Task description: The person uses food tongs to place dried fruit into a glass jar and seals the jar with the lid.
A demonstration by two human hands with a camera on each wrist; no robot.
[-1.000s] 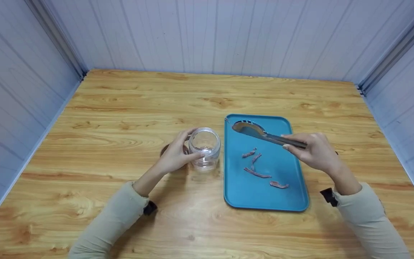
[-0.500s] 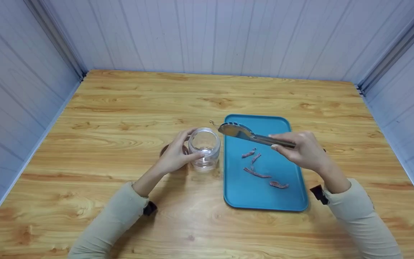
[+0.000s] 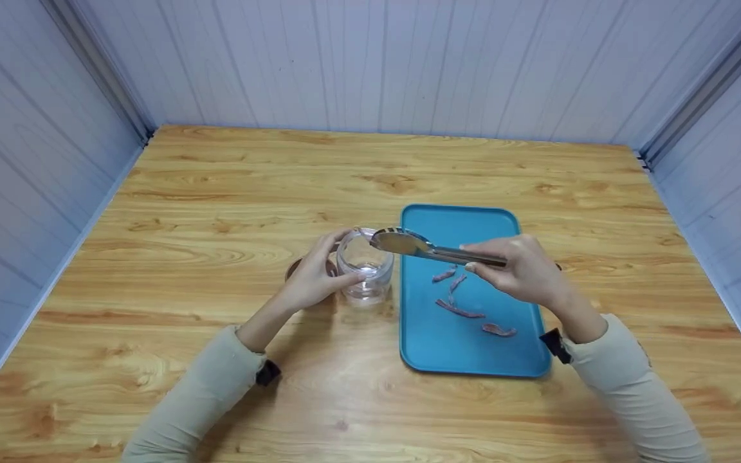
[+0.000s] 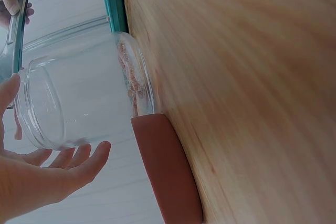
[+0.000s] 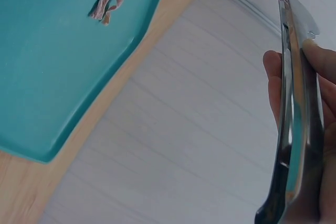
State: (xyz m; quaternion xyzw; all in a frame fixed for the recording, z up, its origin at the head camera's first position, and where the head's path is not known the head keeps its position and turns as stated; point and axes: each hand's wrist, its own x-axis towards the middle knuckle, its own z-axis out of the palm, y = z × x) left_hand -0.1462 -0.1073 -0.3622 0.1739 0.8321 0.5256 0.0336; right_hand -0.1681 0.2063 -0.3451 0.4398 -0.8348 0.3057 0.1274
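Observation:
My left hand [image 3: 311, 278] grips a clear jar [image 3: 370, 286] near its mouth, thumb on the near side. In the left wrist view, pinkish strips lie at the jar's bottom. With my right hand [image 3: 521, 267] I hold metal tongs [image 3: 402, 242] by the handles, their heads at the jar's rim. A thin meat strip [image 4: 18, 125] dangles from the tongs' tips at the jar mouth. More reddish-brown meat strips [image 3: 460, 310] lie on the blue tray [image 3: 467, 354], below and to the right of the tongs.
A brown round lid [image 4: 167, 166] sits on the table beside the jar, partly hidden behind my left hand in the head view. The wood-grain table [image 3: 248, 193] ends at pale panelled walls [image 3: 357, 64] at the back and sides.
My right hand has moved left with the tongs, bringing the gripped strip from above the tray's left edge to the jar mouth. My left hand and the jar have stayed put.

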